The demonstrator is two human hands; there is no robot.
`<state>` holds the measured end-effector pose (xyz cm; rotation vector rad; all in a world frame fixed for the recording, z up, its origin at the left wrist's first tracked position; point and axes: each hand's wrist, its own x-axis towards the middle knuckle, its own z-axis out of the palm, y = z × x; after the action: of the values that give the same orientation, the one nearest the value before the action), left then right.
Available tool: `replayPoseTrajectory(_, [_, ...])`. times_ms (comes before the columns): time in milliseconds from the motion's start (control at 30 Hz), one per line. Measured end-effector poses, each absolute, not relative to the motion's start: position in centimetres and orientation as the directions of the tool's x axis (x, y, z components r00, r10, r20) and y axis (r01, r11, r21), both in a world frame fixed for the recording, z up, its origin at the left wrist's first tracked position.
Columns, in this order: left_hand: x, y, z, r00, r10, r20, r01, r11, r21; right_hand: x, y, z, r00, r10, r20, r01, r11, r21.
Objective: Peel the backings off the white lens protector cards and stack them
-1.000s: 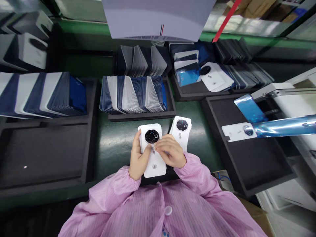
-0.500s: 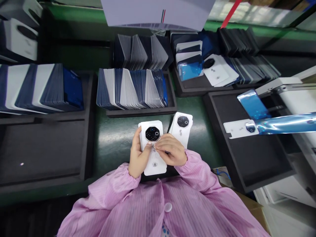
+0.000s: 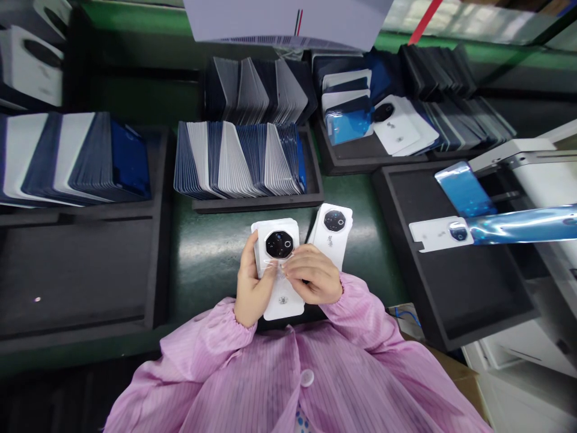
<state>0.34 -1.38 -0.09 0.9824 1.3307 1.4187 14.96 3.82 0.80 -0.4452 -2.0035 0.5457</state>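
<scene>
My left hand [image 3: 253,282] is wrapped around the side of a white phone back cover [image 3: 283,304], thumb on its face. More white sheets show behind its upper edge, so it looks like a thin stack. The cover has a black camera patch [image 3: 279,245] near the top and a small dark print below. Just under the patch, the fingers of my right hand [image 3: 314,273] are pinched together at a shiny edge of clear film [image 3: 271,262], beside my left thumb. The fingertips partly hide it. A second pile of white phone back covers [image 3: 333,240] lies to the right, behind my right hand.
Black trays [image 3: 256,203] ahead hold fanned rows of blue and white covers [image 3: 238,159]. Another loaded tray [image 3: 155,240] stands at left. On the right tray [image 3: 482,300] lie a cut-out white cover [image 3: 435,233] and a blue film [image 3: 464,189]. A white box [image 3: 288,21] hangs over the back.
Both hands stay nearly in place at the camera patch. The clear film's edge glints a little differently below the patch. The view has shifted slightly.
</scene>
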Motion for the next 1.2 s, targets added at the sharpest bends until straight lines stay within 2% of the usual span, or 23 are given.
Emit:
replayPoseTrajectory(667, [0.31, -1.53, -0.16, -0.235, 0.972, -0.023, -0.136, -0.009, 0.991, 15.05, 3.81, 0.99, -0.454, 0.504, 0.735, 0.069, 0.842, -0.535])
replayPoseTrajectory(967, [0.41, -1.39, 0.01, -0.235, 0.97, -0.069, -0.163, 0.03, 0.986, 15.19, 3.83, 0.83, -0.452, 0.519, 0.726, 0.09, 0.836, -0.541])
replayPoseTrajectory(1200, [0.45, -1.32, 0.29, -0.242, 0.966, -0.094, -0.168, 0.053, 0.984, 14.89, 3.78, 0.81, -0.385, 0.546, 0.744, 0.13, 0.83, -0.542])
